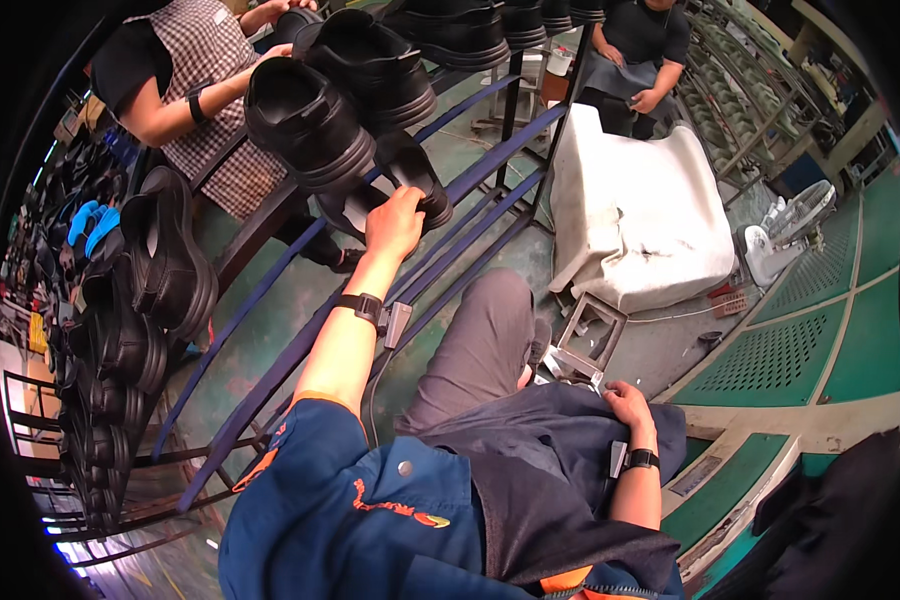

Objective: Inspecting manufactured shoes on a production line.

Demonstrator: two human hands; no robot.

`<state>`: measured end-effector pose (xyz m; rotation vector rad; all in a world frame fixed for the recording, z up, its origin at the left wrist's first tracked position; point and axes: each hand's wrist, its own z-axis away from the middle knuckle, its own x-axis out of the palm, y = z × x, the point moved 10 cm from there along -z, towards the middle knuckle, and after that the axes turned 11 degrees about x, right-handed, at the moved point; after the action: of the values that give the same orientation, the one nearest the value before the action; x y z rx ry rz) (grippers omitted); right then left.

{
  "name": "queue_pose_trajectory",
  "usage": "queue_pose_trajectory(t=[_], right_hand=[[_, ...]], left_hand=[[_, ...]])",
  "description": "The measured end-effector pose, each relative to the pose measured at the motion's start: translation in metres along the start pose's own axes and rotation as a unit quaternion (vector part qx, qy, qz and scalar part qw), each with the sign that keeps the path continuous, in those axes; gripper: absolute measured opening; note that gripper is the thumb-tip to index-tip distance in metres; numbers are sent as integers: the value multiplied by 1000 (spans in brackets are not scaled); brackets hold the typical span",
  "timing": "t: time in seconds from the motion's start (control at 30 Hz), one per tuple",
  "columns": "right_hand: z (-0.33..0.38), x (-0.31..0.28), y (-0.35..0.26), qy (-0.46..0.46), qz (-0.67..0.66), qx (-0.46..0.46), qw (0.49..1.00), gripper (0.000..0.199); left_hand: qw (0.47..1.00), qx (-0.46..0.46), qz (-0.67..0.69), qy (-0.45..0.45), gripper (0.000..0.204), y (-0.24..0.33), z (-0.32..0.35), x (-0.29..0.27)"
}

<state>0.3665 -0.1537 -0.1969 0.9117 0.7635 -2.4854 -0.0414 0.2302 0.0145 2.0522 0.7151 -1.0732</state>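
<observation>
My left hand (394, 222) reaches up to a rack and is closed on the collar of a black shoe (415, 175). A second black shoe (348, 207), with a pale lining, lies against it at the left, partly hidden by my fingers. Just above stands a large black shoe (305, 125), its heel towards me. My right hand (628, 403) rests low at the right on the edge of my dark apron (570, 430). Its fingers look loosely bent and apart, with nothing seen in them.
Blue rack bars (460, 190) cross in front of me. More black shoes (170, 260) line the left side. A co-worker in a checked apron (220, 110) stands behind the rack; another person (635, 60) is farther back. A white covered block (640, 210) and a fan (795, 225) stand right.
</observation>
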Motion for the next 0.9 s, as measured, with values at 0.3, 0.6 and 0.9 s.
queue_pose_trajectory(t=[0.3,0.6,0.9], right_hand=[[-2,7,8,6,7,12,1000,43],[5,10,6,-65,-228,33,971,40],[101,-201,-54,189,66,-126,972,35]], left_hand=[[999,20,-45,6,26,0,-2,5],[998,50,-33,20,46,0,22,-13],[975,174,-25,136,39,121,9,-47]])
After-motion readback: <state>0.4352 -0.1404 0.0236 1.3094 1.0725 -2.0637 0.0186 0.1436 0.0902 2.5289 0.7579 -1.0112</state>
